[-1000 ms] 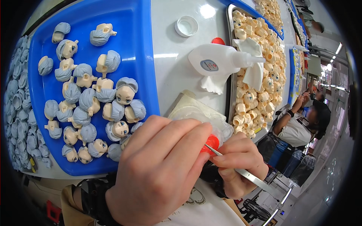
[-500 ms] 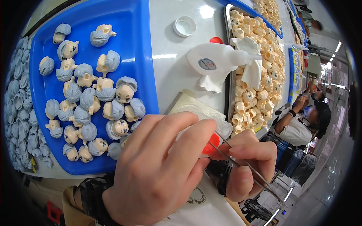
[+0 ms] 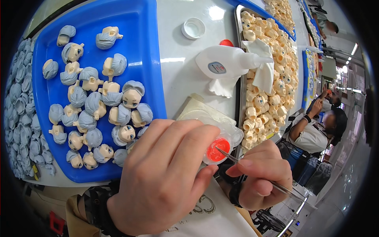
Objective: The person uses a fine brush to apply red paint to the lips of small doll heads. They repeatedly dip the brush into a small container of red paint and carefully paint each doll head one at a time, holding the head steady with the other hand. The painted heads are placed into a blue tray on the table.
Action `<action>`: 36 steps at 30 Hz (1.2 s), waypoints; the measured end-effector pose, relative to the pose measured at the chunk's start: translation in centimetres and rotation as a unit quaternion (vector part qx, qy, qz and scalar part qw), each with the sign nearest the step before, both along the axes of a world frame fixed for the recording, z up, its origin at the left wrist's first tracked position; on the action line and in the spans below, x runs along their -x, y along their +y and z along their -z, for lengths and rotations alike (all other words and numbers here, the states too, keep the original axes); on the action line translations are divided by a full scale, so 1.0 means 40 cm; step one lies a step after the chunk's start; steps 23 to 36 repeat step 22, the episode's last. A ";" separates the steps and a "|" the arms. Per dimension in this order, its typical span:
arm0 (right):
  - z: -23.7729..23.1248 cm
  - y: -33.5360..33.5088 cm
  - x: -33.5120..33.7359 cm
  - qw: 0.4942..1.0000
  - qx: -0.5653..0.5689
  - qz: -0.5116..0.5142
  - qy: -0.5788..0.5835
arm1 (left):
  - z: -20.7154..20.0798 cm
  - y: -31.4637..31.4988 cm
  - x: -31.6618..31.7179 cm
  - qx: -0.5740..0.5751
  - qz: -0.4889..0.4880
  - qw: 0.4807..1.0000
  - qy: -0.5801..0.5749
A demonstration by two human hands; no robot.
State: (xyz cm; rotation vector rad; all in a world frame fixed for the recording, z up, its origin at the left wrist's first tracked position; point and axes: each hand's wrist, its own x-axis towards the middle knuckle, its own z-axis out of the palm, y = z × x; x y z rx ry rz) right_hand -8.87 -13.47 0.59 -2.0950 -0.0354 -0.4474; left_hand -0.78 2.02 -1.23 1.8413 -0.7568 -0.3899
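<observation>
Pinched in my right hand [image 3: 266,173] is a pair of metal tweezers [image 3: 284,191], their tips together on a small round pot [image 3: 212,157] with a red inside and a pale rim. My left hand [image 3: 166,173], closed with its back toward me, grips that pot between thumb and forefinger. Its remaining fingers hide whatever lies under the palm. Just beyond the pot is a crumpled clear plastic piece [image 3: 233,135] on a pale folded sheet [image 3: 193,106].
To the left, a blue tray [image 3: 142,35] carries several doll heads with grey-blue hair, beside piled hair pieces [image 3: 17,98]. A white bottle [image 3: 219,63] lies near a metal tray [image 3: 239,85] of doll parts. A small white cup [image 3: 193,28] stands farther back. Another person [image 3: 312,130] sits at right.
The tweezers' prongs have come together, and their tips now meet the red inside the pot. More of the pot shows as my left fingers have shifted slightly left.
</observation>
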 end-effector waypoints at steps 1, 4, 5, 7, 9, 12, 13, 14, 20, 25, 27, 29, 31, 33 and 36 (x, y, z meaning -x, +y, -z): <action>0.002 0.005 -0.003 1.000 0.002 0.001 -0.001 | 0.000 0.001 0.000 -0.001 0.001 1.000 -0.001; 0.003 0.008 -0.011 1.000 0.000 0.003 0.002 | 0.003 0.001 0.000 0.001 -0.002 1.000 -0.003; 0.002 0.008 -0.012 1.000 -0.003 0.003 0.003 | 0.005 0.001 0.001 0.003 -0.004 1.000 -0.004; -0.003 0.008 -0.015 1.000 -0.019 0.010 0.020 | 0.003 -0.002 0.001 0.004 -0.008 1.000 -0.008; -0.008 0.011 -0.021 0.999 -0.014 0.015 0.027 | 0.009 -0.004 0.003 0.017 -0.016 1.000 -0.012; -0.004 0.028 -0.035 0.998 0.047 0.022 0.025 | 0.030 -0.003 0.007 0.043 -0.027 0.998 -0.020; 0.000 0.037 -0.034 0.996 0.079 0.026 0.024 | 0.032 -0.002 0.007 0.046 -0.027 0.998 -0.025; 0.003 0.045 -0.035 0.993 0.112 0.030 0.024 | 0.033 -0.002 0.007 0.048 -0.027 0.998 -0.029; -0.005 0.068 -0.094 0.994 0.094 0.044 0.037 | 0.026 0.000 0.004 0.050 -0.028 0.998 -0.008; -0.002 0.068 -0.097 0.995 0.083 0.049 0.028 | 0.023 -0.001 0.007 0.046 -0.032 0.998 -0.009; -0.002 0.068 -0.097 0.995 0.083 0.049 0.028 | 0.023 -0.001 0.007 0.046 -0.032 0.998 -0.009; -0.002 0.068 -0.097 0.995 0.083 0.049 0.028 | 0.023 -0.001 0.007 0.046 -0.032 0.998 -0.009; -0.002 0.068 -0.097 0.995 0.083 0.049 0.028 | 0.023 -0.001 0.007 0.046 -0.032 0.998 -0.009; -0.002 0.068 -0.097 0.995 0.083 0.049 0.028 | 0.023 -0.001 0.007 0.046 -0.032 0.998 -0.009; -0.002 0.068 -0.097 0.995 0.083 0.049 0.028 | 0.023 -0.001 0.007 0.046 -0.032 0.998 -0.009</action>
